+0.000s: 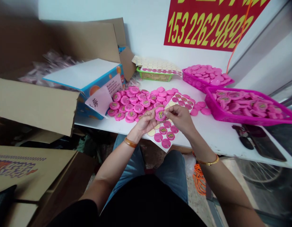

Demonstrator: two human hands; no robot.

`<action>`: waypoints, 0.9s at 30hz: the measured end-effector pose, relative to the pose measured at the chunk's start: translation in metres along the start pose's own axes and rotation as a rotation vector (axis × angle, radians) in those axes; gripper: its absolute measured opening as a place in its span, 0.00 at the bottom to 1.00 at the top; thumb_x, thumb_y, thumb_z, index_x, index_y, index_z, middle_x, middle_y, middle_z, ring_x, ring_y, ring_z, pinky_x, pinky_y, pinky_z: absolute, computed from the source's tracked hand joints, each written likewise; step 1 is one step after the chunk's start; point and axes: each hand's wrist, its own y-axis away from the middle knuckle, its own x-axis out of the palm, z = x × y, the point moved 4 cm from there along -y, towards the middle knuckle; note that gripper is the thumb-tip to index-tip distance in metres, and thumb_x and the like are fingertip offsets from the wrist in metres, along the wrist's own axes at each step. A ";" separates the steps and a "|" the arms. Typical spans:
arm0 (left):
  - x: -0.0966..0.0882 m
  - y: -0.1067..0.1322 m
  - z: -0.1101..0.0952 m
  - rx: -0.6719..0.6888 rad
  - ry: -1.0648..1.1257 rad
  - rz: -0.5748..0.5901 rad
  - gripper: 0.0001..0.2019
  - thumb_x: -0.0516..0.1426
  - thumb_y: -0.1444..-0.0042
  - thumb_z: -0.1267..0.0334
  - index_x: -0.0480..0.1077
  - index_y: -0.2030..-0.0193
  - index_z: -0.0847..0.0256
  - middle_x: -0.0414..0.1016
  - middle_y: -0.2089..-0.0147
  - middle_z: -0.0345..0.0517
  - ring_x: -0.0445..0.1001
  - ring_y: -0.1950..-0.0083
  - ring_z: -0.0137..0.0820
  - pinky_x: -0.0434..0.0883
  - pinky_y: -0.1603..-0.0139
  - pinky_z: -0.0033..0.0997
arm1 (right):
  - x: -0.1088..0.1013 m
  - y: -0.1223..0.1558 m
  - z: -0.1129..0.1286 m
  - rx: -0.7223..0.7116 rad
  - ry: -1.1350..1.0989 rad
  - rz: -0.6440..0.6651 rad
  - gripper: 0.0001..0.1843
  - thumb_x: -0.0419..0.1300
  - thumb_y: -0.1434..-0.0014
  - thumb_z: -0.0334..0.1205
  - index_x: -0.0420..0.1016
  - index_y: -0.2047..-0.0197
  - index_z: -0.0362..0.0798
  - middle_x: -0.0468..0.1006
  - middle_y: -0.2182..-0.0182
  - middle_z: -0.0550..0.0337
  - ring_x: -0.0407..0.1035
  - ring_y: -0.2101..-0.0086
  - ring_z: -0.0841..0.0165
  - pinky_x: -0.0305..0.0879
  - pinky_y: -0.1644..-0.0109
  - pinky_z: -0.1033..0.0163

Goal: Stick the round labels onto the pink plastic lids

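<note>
Left hand [144, 122] and right hand [180, 118] hold a pink disc [160, 115] above a sticker sheet [163, 135] on a table [214, 138].

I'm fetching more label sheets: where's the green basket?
In the head view, the green plastic basket sits at the back of the table, between the blue-and-orange box and a pink basket.

Red sign [207, 25] cut off by top edge, upper lettering incomplete. Sticker sheet [163, 135] partly hidden under L hand [147, 121] and R hand [180, 118]. Pink disc [160, 115] between hands partly covered by fingers [153, 113]; label text too small to read.
</note>
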 end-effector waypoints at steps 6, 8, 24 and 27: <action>-0.004 -0.003 0.001 0.005 -0.031 -0.016 0.20 0.61 0.47 0.66 0.70 0.46 0.65 0.77 0.52 0.52 0.75 0.49 0.37 0.68 0.41 0.44 | -0.001 0.002 0.002 -0.019 0.040 -0.030 0.05 0.62 0.49 0.40 0.76 0.71 0.46 0.77 0.74 0.58 0.70 0.72 0.68 0.67 0.67 0.59; -0.003 -0.004 0.001 0.003 -0.046 -0.011 0.22 0.62 0.48 0.65 0.69 0.45 0.65 0.76 0.49 0.54 0.74 0.46 0.39 0.67 0.40 0.45 | -0.002 0.003 0.005 -0.039 0.045 -0.039 0.05 0.62 0.49 0.39 0.76 0.71 0.46 0.77 0.74 0.58 0.70 0.72 0.68 0.67 0.66 0.59; -0.002 -0.006 0.009 -0.004 -0.014 -0.033 0.12 0.64 0.51 0.65 0.73 0.58 0.61 0.76 0.62 0.44 0.74 0.57 0.31 0.69 0.45 0.39 | 0.000 0.017 0.018 -0.172 0.251 -0.242 0.03 0.59 0.48 0.34 0.72 0.73 0.47 0.73 0.72 0.59 0.69 0.70 0.68 0.68 0.62 0.59; -0.003 -0.006 0.011 0.008 0.015 -0.040 0.06 0.64 0.52 0.66 0.71 0.69 0.62 0.75 0.65 0.42 0.74 0.59 0.29 0.71 0.48 0.36 | 0.000 0.021 0.017 -0.153 0.241 -0.267 0.03 0.60 0.47 0.36 0.72 0.71 0.47 0.73 0.72 0.58 0.69 0.70 0.68 0.68 0.61 0.59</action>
